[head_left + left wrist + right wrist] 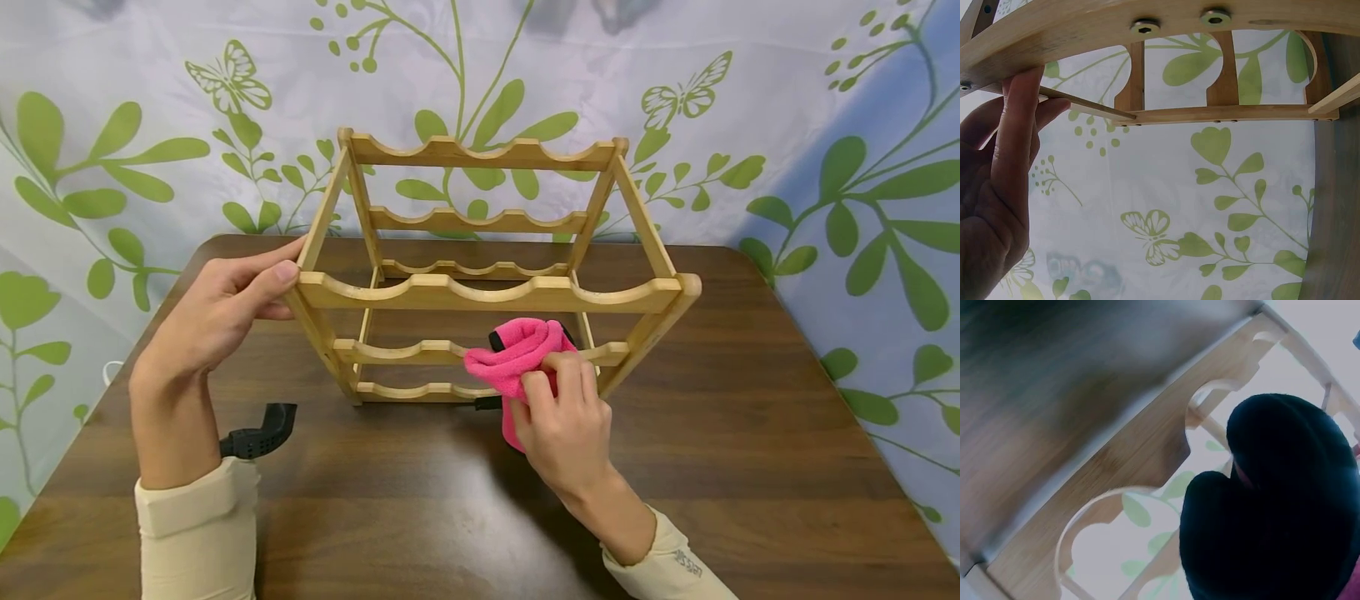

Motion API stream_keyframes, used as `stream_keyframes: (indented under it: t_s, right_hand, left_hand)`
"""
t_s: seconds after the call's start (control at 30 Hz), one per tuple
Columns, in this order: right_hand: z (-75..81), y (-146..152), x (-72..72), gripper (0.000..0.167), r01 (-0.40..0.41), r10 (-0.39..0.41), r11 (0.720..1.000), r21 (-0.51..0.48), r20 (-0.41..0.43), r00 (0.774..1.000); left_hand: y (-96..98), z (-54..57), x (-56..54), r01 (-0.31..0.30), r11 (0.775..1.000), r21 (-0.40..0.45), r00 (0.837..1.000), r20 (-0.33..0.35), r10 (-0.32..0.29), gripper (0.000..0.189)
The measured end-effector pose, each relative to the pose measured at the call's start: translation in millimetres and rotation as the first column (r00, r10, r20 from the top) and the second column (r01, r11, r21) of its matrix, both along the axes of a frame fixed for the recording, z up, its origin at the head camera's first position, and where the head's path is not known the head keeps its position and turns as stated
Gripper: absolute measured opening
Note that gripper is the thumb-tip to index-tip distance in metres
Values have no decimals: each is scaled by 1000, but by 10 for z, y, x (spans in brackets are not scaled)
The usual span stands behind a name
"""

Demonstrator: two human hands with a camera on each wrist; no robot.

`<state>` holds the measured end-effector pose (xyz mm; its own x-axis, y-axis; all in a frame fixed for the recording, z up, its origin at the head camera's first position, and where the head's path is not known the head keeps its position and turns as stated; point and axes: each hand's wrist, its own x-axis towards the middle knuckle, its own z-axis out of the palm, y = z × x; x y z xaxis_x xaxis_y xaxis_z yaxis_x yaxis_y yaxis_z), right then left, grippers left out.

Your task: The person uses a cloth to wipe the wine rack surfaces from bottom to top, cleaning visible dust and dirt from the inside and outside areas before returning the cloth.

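A light wooden rack (487, 293) with scalloped rails stands on the brown table. At its front top left corner my left hand (217, 304) holds the frame, thumb in front and fingers along the side. The left wrist view shows that hand (1013, 162) against the wood, beside a rail with bolt heads. My right hand (566, 417) grips a bunched pink cloth (517, 354) with dark parts, over the right part of the front middle rail. A large dark shape (1279, 500) blocks much of the right wrist view, with a scrap of pink at its edge.
A black curved, perforated piece (258, 432) lies by the left forearm. The wooden table (750, 433) extends around the rack. A white sheet (480, 50) with green leaves and butterflies hangs behind and at the sides.
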<state>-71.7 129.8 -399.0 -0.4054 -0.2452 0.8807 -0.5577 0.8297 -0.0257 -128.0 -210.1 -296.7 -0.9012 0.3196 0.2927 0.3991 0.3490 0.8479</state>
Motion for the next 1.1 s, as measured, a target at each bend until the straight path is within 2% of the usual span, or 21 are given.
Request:
stream_keyframes:
  t_s: [0.3, 0.63, 0.9, 1.1]
  right_hand:
    - [-9, 158, -5, 15, 8, -8, 1000, -10, -17, 1000]
    - [-40, 345, 19, 19, 35, -37, 999, -23, -50, 998]
    - [-85, 525, 46, 16, 70, -70, 998, 1, -23, 997]
    - [-59, 564, 59, 19, 79, -79, 997, 8, 65, 995]
  left_hand:
    - [13, 17, -5, 27, 999, 36, 1000, 5, -27, 37]
    - [24, 8, -4, 17, 1000, 22, 1000, 5, -17, 37]
    - [11, -6, -7, 27, 1000, 13, 1000, 5, -28, 37]
    - [8, 7, 0, 31, 999, 20, 999, 11, -31, 37]
